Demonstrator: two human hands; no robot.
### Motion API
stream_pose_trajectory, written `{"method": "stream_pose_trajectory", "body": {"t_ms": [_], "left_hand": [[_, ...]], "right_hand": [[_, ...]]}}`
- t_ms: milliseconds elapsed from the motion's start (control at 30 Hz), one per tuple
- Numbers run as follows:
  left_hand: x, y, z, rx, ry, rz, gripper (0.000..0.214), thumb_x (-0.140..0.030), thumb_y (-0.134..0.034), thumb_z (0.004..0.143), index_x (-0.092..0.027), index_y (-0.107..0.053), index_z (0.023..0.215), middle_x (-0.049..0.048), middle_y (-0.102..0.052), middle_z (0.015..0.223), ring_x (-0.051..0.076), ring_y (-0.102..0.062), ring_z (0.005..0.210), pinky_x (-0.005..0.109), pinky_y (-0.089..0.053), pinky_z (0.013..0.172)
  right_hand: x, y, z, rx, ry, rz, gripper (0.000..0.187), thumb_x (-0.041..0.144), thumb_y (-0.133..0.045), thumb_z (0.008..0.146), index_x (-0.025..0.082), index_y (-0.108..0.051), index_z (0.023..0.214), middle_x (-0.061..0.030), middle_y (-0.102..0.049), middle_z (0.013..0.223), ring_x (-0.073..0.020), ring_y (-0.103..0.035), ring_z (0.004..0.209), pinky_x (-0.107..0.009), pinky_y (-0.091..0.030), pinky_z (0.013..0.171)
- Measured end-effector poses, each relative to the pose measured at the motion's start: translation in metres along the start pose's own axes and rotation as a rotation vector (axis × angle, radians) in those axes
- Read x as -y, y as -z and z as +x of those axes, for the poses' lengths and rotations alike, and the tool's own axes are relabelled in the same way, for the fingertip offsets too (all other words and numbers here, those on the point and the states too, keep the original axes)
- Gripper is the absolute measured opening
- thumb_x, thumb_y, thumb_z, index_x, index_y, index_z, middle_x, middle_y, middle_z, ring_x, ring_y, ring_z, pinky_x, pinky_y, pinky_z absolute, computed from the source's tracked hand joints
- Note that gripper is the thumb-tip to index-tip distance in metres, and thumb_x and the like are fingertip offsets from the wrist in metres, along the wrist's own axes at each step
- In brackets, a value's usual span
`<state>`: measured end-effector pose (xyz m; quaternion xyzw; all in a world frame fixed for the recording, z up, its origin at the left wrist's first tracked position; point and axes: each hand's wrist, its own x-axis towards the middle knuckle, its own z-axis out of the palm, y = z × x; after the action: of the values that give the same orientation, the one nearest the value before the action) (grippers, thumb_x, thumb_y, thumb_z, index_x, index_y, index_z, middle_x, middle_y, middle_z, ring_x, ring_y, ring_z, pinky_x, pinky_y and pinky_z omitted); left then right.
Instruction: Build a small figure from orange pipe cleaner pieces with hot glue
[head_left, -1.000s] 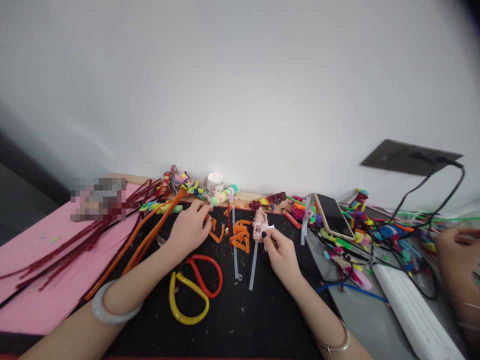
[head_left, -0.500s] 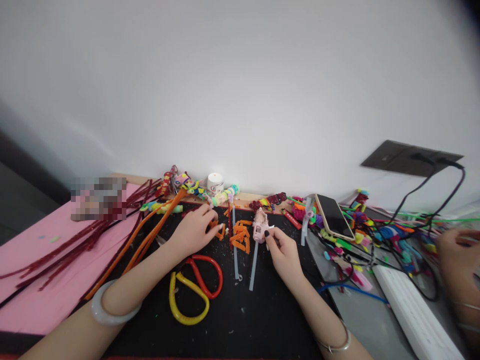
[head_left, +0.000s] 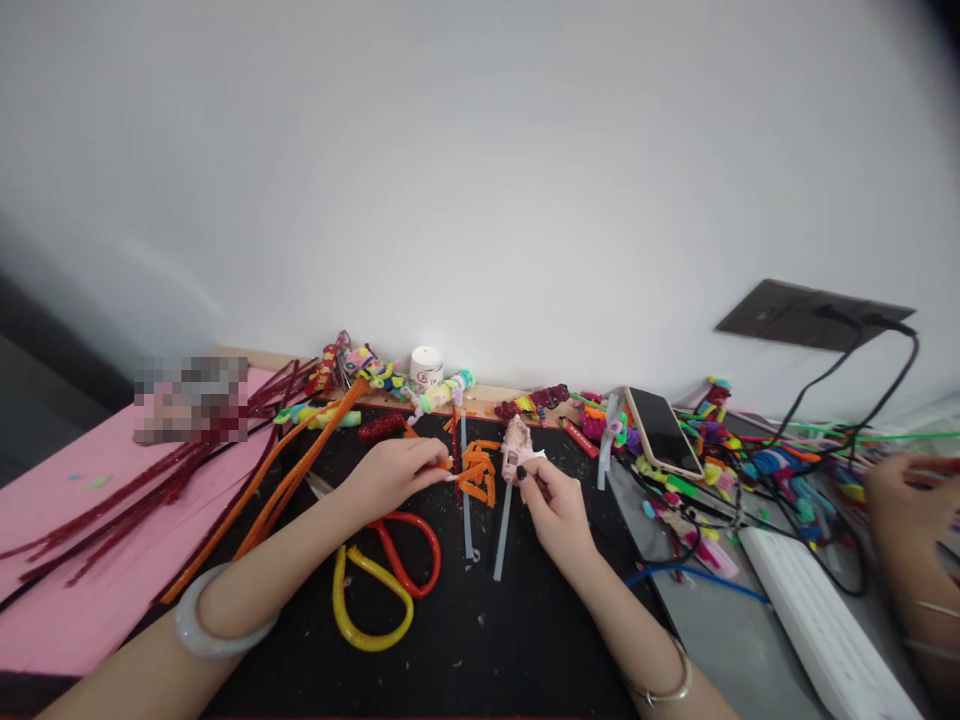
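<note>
My left hand [head_left: 390, 475] has its fingertips pinched together on a short orange piece [head_left: 444, 464] of fuzzy wire. It holds the piece low over the black mat [head_left: 487, 640], right at the near edge of the heap of orange offcuts [head_left: 478, 472]; I judge the grip is at the very end so that most of the piece stays free. Just to the right of that hand, my right hand [head_left: 556, 508] is clamped around what looks like a small pink glue gun [head_left: 516, 443]. Its tip points away from me and its clear glue stick [head_left: 501, 532] trails back past the palm onto the mat, so the stick's weight seems to rest there and not on my fingers. A second loose glue stick [head_left: 466, 505] lies between the two hands. The scissors [head_left: 390, 580], with red and yellow handles, sit just behind the left wrist, within easy reach. Long orange wires [head_left: 300, 470] run out past the left hand's far side. Well to the right of my right hand, beyond a phone [head_left: 660, 430] and a tangle of cables, another person's hand [head_left: 900, 495] is busy on its own.
</note>
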<state>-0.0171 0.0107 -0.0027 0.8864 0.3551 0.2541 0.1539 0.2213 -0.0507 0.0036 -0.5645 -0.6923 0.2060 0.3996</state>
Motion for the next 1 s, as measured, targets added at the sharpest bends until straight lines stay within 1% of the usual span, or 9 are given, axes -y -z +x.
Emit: {"method": "stream_pose_trajectory", "body": {"t_ms": [67,167,267,333,433,533,633,833,1000], "left_hand": [[-0.004,-0.005,-0.002,0.024,-0.038,-0.054,0.014,-0.033,-0.056,0.086,-0.02,-0.055,0.092,-0.0017,-0.061,0.073,0.013,-0.058,0.065,0.021,-0.039,0.06],[-0.012,-0.012,-0.003,0.056,-0.067,-0.126,0.019,-0.031,-0.059,0.085,-0.021,-0.052,0.1,-0.0021,-0.061,0.074,0.013,-0.06,0.064,0.02,-0.04,0.059],[-0.02,-0.015,-0.003,0.088,-0.087,-0.176,0.016,-0.025,-0.059,0.085,-0.021,-0.05,0.097,-0.0022,-0.061,0.077,0.013,-0.059,0.067,0.021,-0.042,0.06],[-0.024,-0.015,-0.003,0.082,-0.091,-0.176,0.015,-0.022,-0.06,0.084,-0.021,-0.049,0.094,-0.0017,-0.061,0.078,0.014,-0.059,0.07,0.021,-0.043,0.063],[-0.025,-0.014,-0.002,0.039,-0.117,-0.151,0.018,-0.022,-0.061,0.084,-0.02,-0.051,0.099,0.0008,-0.062,0.084,0.014,-0.059,0.075,0.022,-0.044,0.068],[-0.022,-0.012,-0.001,-0.015,-0.176,-0.093,0.018,-0.025,-0.057,0.087,-0.019,-0.054,0.104,0.004,-0.065,0.09,0.016,-0.06,0.081,0.026,-0.044,0.075],[-0.02,-0.01,0.0,-0.035,-0.231,-0.038,0.015,-0.029,-0.053,0.09,-0.018,-0.058,0.099,0.0053,-0.067,0.09,0.017,-0.061,0.083,0.028,-0.044,0.077],[-0.021,-0.011,-0.001,-0.079,-0.272,0.006,0.015,-0.029,-0.051,0.091,-0.017,-0.06,0.095,0.0047,-0.069,0.088,0.016,-0.062,0.082,0.029,-0.044,0.077],[-0.022,-0.011,-0.001,-0.11,-0.289,0.035,0.016,-0.029,-0.051,0.091,-0.017,-0.061,0.094,0.0049,-0.07,0.087,0.016,-0.063,0.08,0.029,-0.045,0.075]], "right_hand": [[0.004,-0.004,-0.001,0.023,0.101,-0.029,0.01,0.019,-0.048,0.083,0.019,-0.058,0.083,0.0003,-0.055,0.067,-0.0139,-0.05,0.06,-0.024,-0.04,0.057],[0.01,-0.011,-0.003,0.092,0.273,-0.026,0.021,0.017,-0.057,0.079,0.021,-0.06,0.099,-0.0046,-0.065,0.09,-0.0185,-0.058,0.083,-0.03,-0.045,0.076],[0.014,-0.017,-0.005,0.147,0.328,0.025,0.019,0.018,-0.059,0.081,0.023,-0.062,0.099,-0.0041,-0.068,0.091,-0.019,-0.06,0.086,-0.032,-0.045,0.079],[0.015,-0.02,-0.005,0.143,0.301,0.057,0.012,0.018,-0.058,0.082,0.023,-0.065,0.09,-0.0029,-0.068,0.083,-0.0181,-0.06,0.079,-0.031,-0.046,0.074],[0.012,-0.02,-0.005,0.063,0.204,0.089,0.011,0.017,-0.057,0.081,0.022,-0.067,0.079,-0.0023,-0.068,0.075,-0.0167,-0.059,0.07,-0.029,-0.046,0.067],[0.009,-0.018,-0.004,-0.015,0.063,0.13,0.011,0.018,-0.056,0.079,0.02,-0.067,0.077,-0.0018,-0.067,0.069,-0.0141,-0.055,0.057,-0.026,-0.044,0.056],[0.009,-0.017,-0.004,-0.044,-0.014,0.16,0.013,0.02,-0.055,0.078,0.018,-0.067,0.076,-0.0001,-0.063,0.06,-0.0118,-0.047,0.048,-0.023,-0.039,0.047],[0.01,-0.019,-0.006,-0.057,0.042,0.148,0.013,0.019,-0.056,0.077,0.018,-0.069,0.077,-0.0007,-0.064,0.062,-0.0111,-0.047,0.049,-0.022,-0.039,0.048],[0.01,-0.019,-0.006,-0.05,0.031,0.164,0.013,0.02,-0.056,0.079,0.018,-0.069,0.076,-0.0011,-0.065,0.063,-0.011,-0.048,0.048,-0.022,-0.039,0.047]]}}
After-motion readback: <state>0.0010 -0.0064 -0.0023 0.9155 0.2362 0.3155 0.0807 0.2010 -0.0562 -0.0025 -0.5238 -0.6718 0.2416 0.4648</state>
